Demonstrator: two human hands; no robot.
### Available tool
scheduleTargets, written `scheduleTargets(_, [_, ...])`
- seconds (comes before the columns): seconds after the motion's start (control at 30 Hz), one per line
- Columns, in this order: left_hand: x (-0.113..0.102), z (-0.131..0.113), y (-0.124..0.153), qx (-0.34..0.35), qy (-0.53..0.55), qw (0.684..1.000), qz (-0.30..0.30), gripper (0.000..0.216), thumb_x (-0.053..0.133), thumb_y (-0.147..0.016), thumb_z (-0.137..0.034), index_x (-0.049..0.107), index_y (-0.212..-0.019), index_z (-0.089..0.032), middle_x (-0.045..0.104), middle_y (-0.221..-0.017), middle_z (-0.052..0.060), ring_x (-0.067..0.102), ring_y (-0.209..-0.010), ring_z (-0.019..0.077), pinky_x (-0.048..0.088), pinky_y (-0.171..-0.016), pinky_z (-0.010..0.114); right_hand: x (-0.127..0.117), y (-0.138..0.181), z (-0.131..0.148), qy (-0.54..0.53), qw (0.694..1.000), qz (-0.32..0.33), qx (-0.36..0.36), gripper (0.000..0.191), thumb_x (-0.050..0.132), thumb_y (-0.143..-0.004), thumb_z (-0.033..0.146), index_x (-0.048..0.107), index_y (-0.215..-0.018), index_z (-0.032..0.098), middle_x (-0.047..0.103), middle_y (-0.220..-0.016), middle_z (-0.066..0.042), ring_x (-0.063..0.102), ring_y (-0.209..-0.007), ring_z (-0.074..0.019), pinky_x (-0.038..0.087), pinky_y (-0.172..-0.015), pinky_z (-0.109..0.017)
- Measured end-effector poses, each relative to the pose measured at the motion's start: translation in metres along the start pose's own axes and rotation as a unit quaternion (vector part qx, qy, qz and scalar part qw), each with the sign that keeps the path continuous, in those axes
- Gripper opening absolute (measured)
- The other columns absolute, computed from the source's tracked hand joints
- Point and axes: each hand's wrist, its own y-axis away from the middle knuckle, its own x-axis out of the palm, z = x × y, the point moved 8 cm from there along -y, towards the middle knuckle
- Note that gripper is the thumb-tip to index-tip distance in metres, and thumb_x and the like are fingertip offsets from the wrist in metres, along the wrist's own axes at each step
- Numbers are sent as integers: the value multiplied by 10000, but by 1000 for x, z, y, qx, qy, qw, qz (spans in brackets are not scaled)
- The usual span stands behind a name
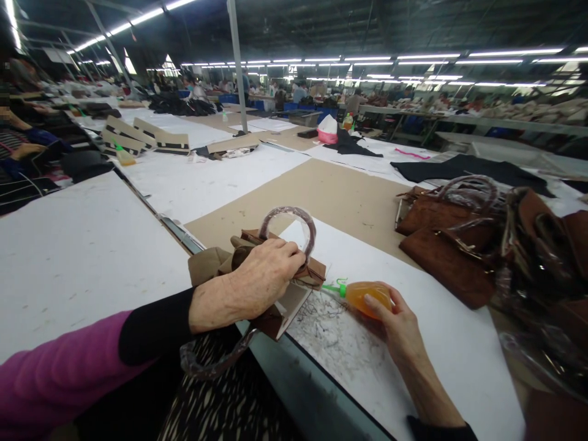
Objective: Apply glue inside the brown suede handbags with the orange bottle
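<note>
A brown handbag [275, 318] with plastic-wrapped curved handles lies at the table's near edge, its tan lining partly pulled out to the left. My left hand [264, 272] is closed on the bag's upper edge, just beside the raised handle [311, 236]. In my right hand [399, 318] is a glue bottle [367, 297] of amber liquid, lying sideways. Its thin green nozzle points left and reaches the bag's right edge; whether the tip touches is too small to tell. The fingertips of my left hand are partly hidden by the bag.
Several finished-looking brown handbags [452, 263] are heaped at the right. Loose dark threads [321, 312] litter the white sheet. Farther back are black fabric pieces [468, 168], a pink container [327, 131] and stiff tan panels [172, 143]. A co-worker's hand [28, 150] shows at far left.
</note>
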Motion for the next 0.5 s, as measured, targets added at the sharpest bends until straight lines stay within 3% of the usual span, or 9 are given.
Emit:
scheduleTargets(0.13, [-1,-1,1,-7,-11,1000,17,257,380,-893,-118,597,-1029,-133,597,-1051,83,519,-963,209,450,-871,385,2,5,1,2,1000,-4,2,667,864,-607,462,556,-1146,220,666,-951,-54,652,-775,-288,568,-608,-324])
scheduleTargets(0.5, [-1,-5,6,9,-24,1000,-4,229,405,-889,-126,592,-1021,-137,598,-1038,77,518,-948,203,442,-857,361,-2,11,0,-2,1000,-10,-8,622,869,-594,462,594,-1086,197,671,-943,-62,644,-762,-272,554,-550,-285])
